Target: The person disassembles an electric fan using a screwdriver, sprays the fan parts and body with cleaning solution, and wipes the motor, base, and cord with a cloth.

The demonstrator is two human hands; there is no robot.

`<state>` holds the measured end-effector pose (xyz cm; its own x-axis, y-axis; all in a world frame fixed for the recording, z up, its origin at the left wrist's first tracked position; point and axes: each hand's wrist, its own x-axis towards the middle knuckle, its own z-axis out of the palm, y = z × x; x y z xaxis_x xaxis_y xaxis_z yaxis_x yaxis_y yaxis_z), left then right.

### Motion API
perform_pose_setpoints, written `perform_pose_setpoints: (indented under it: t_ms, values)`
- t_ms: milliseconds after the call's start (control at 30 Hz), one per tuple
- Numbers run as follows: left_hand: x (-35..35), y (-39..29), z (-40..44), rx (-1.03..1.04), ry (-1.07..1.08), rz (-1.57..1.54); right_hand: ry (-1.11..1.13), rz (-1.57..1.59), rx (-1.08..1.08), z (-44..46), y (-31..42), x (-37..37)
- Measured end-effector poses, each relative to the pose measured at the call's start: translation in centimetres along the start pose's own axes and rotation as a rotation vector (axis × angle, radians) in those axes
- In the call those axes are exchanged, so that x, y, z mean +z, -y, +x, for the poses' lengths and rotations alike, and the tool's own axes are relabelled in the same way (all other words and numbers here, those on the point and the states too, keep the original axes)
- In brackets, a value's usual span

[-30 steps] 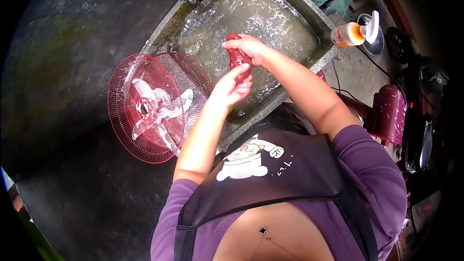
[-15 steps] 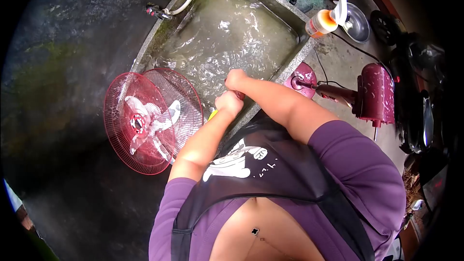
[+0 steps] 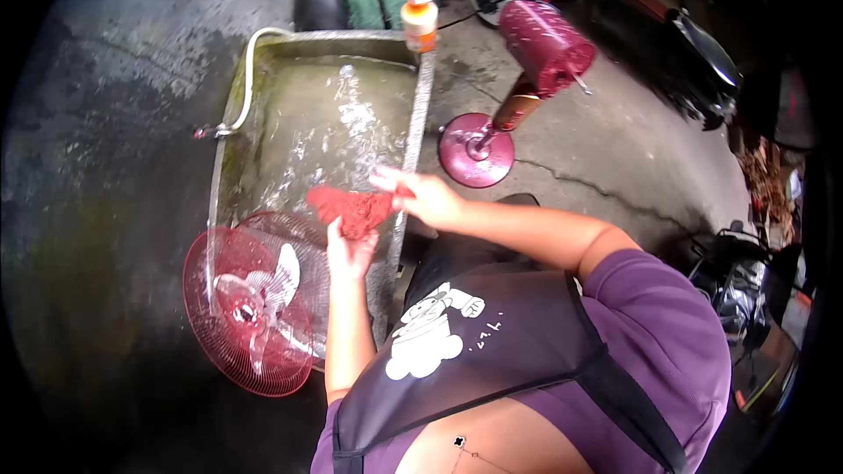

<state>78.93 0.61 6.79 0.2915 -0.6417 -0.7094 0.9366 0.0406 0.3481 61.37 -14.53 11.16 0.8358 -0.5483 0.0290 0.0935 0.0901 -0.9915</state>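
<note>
A crumpled red cloth (image 3: 358, 212) is bunched between my two hands, over the near end of a stone basin (image 3: 420, 114) of water. My left hand (image 3: 353, 254) grips it from below, fingers pressed into the folds. At the cloth's right end, my right hand (image 3: 428, 199) pinches it, with some fingers stretched out and slightly blurred. To the left of my left hand, a red wire fan grille (image 3: 204, 320) and white fan blades (image 3: 285, 272) rest against the basin's near left corner.
An orange and white pump bottle (image 3: 419, 22) stands on the basin's far right corner. A white hose (image 3: 249, 79) bends over the left rim. Right of the basin stands a maroon fan base with its motor (image 3: 546, 48). A metal bowl (image 3: 492, 0) sits behind it.
My hands have moved apart from a tight clasp, and the red cloth, mostly hidden before, now shows loosened between them. The head view has turned, shifting the basin and fan parts in frame.
</note>
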Motion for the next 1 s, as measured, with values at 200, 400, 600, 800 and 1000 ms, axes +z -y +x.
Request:
perform_pose_setpoints:
  t_ms: [200, 400, 600, 800, 1000]
  values:
    - [2.4, 4.4, -2.1, -0.011, 0.112, 0.163, 0.286, -0.759, -0.069, -11.7, 4.1, -6.8]
    - [12.5, 14.1, -6.0, -0.01, 0.563, 0.66, 0.016, -0.645, 0.158, -18.2, 7.4, -13.9]
    - [20.9, 24.9, -6.4, -0.044, 0.717, 0.708, 0.101, -0.656, 0.107, -22.3, 7.7, -24.8]
    - [27.8, 33.0, -4.5, -0.09, 0.713, 0.529, 0.071, -0.439, 0.32, -26.4, 10.8, -39.0]
    - [32.0, 35.5, -7.7, 0.008, 0.551, 0.653, 0.208, -0.088, 0.534, -25.7, 14.3, -47.3]
